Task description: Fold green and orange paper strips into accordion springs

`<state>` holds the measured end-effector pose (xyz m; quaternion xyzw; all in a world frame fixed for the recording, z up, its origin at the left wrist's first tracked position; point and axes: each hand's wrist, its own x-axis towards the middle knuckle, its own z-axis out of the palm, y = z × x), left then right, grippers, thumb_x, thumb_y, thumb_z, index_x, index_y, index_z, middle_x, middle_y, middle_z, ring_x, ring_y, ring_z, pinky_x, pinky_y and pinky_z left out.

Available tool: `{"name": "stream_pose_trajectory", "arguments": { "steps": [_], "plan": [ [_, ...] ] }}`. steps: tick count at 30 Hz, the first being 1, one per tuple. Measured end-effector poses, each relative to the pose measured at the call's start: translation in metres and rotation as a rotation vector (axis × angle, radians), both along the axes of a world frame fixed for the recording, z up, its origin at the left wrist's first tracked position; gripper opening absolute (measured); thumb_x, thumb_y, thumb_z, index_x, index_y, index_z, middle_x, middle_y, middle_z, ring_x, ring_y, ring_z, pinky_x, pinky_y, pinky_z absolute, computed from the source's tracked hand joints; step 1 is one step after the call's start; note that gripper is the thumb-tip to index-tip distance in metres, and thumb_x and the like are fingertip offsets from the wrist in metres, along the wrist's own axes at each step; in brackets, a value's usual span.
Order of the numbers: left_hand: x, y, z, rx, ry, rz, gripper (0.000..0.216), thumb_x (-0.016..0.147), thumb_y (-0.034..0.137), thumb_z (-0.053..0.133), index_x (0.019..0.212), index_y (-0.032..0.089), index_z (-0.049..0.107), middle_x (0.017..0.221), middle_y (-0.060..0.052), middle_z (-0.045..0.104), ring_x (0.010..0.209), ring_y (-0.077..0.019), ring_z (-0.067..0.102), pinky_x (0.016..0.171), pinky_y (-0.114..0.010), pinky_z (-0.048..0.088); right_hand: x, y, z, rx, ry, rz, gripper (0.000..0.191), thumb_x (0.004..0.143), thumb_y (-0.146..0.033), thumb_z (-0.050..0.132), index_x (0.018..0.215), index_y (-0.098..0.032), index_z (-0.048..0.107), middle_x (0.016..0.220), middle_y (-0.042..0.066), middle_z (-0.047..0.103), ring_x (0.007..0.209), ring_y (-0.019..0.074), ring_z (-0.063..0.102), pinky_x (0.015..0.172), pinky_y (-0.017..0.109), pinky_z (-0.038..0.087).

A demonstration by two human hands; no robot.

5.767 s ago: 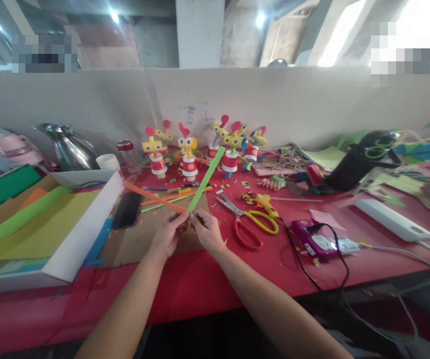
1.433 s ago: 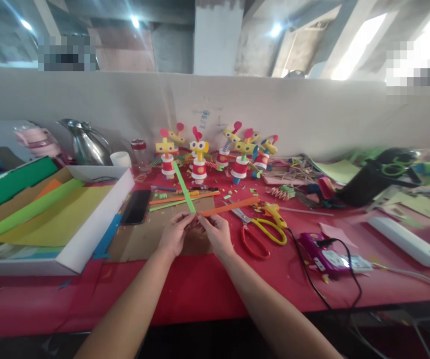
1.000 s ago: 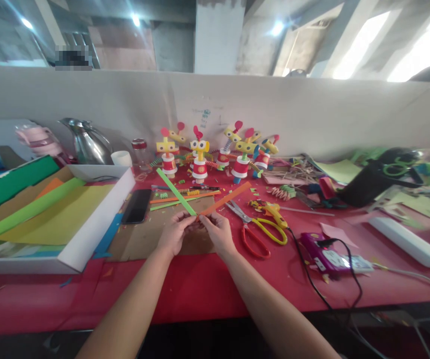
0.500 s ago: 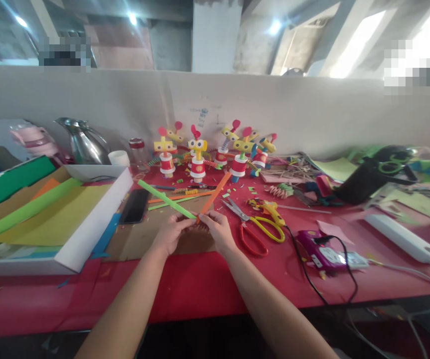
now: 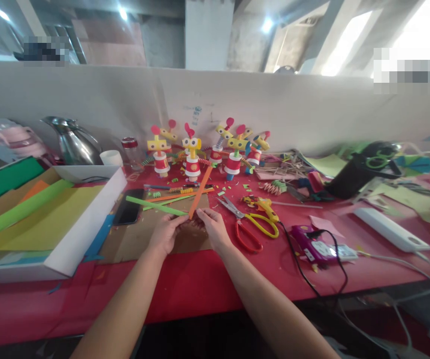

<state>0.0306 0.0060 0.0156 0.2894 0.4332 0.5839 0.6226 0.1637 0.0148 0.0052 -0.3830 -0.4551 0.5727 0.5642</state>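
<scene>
Above the cardboard, my left hand pinches a green paper strip near its end. An orange paper strip meets the green one at an angle between my hands. My right hand is closed at the lower end of the orange strip, its fingertips partly hidden. The two strips point away from me in a V. More green and orange strips lie behind on the brown cardboard. Scissors with one red and one yellow handle lie open to the right of my right hand.
Several paper-cup figures stand along the back. Left are a white box of coloured paper, a phone and a steel jug. Right are a yellow glue gun, a purple power socket with cords and a black holder.
The view has turned slightly right, so things sit further left. The orange strip stands a little steeper and the green strip lies flatter. Both hands stay at the joint.
</scene>
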Motion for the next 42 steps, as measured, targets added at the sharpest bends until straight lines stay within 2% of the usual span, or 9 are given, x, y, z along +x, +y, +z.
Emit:
{"name": "stream_pose_trajectory", "arguments": {
  "steps": [5, 11, 15, 20, 28, 34, 42],
  "plan": [
    [0.004, 0.0, 0.002, 0.045, -0.071, 0.077, 0.024, 0.047, 0.015, 0.083, 0.068, 0.012, 0.07, 0.063, -0.003, 0.071, 0.062, -0.0137, 0.064, 0.064, -0.025, 0.048, -0.006, -0.003, -0.001, -0.004, 0.007, 0.047, 0.028, 0.067, -0.04, 0.072, 0.082, -0.017, 0.069, 0.071, 0.001, 0.067, 0.062, 0.0121, 0.058, 0.059, 0.023, 0.044],
    [0.01, -0.002, 0.0, 0.06, -0.089, 0.087, 0.026, 0.047, 0.016, 0.083, 0.069, 0.012, 0.07, 0.061, -0.002, 0.07, 0.058, -0.0145, 0.065, 0.064, -0.027, 0.05, -0.007, -0.003, -0.003, 0.042, -0.057, -0.011, 0.021, 0.068, -0.037, 0.07, 0.073, -0.017, 0.071, 0.065, 0.0, 0.066, 0.061, 0.0124, 0.057, 0.06, 0.024, 0.044],
    [0.01, -0.003, -0.001, 0.056, -0.081, 0.05, 0.027, 0.051, 0.015, 0.082, 0.075, 0.013, 0.071, 0.067, -0.003, 0.072, 0.063, -0.0148, 0.067, 0.066, -0.026, 0.051, -0.004, -0.003, 0.001, -0.012, -0.021, -0.017, 0.015, 0.065, -0.031, 0.07, 0.067, -0.017, 0.071, 0.059, 0.0, 0.065, 0.056, 0.0121, 0.055, 0.056, 0.024, 0.043],
    [0.01, -0.004, -0.001, 0.071, -0.017, 0.031, 0.026, 0.053, 0.019, 0.081, 0.076, 0.011, 0.071, 0.068, -0.005, 0.072, 0.063, -0.015, 0.066, 0.064, -0.026, 0.051, -0.003, -0.003, 0.003, -0.063, 0.036, 0.002, 0.016, 0.062, -0.033, 0.071, 0.063, -0.017, 0.072, 0.057, 0.001, 0.066, 0.053, 0.0119, 0.055, 0.055, 0.024, 0.043],
    [0.013, -0.006, 0.003, 0.05, -0.004, 0.013, 0.026, 0.052, 0.023, 0.082, 0.073, 0.012, 0.072, 0.066, -0.005, 0.072, 0.061, -0.0164, 0.066, 0.063, -0.028, 0.05, -0.002, -0.003, 0.004, -0.081, 0.084, 0.012, 0.016, 0.061, -0.032, 0.073, 0.063, -0.016, 0.072, 0.055, 0.0, 0.064, 0.052, 0.0112, 0.055, 0.055, 0.024, 0.043],
    [0.011, -0.002, -0.002, 0.081, 0.004, 0.042, 0.031, 0.049, 0.021, 0.082, 0.077, 0.011, 0.072, 0.066, -0.005, 0.072, 0.063, -0.0181, 0.067, 0.065, -0.03, 0.051, -0.005, -0.004, 0.004, -0.113, 0.114, 0.006, 0.014, 0.059, -0.029, 0.074, 0.063, -0.016, 0.07, 0.055, 0.0, 0.064, 0.052, 0.0104, 0.055, 0.054, 0.023, 0.042],
    [0.01, 0.001, -0.004, 0.05, -0.084, 0.023, 0.025, 0.05, 0.02, 0.082, 0.071, 0.012, 0.071, 0.062, -0.005, 0.071, 0.062, -0.0191, 0.067, 0.066, -0.032, 0.052, -0.006, -0.004, 0.004, -0.126, 0.114, 0.079, 0.026, 0.061, -0.038, 0.075, 0.074, -0.015, 0.071, 0.061, 0.002, 0.067, 0.057, 0.0125, 0.06, 0.058, 0.025, 0.046]
  ]
}}
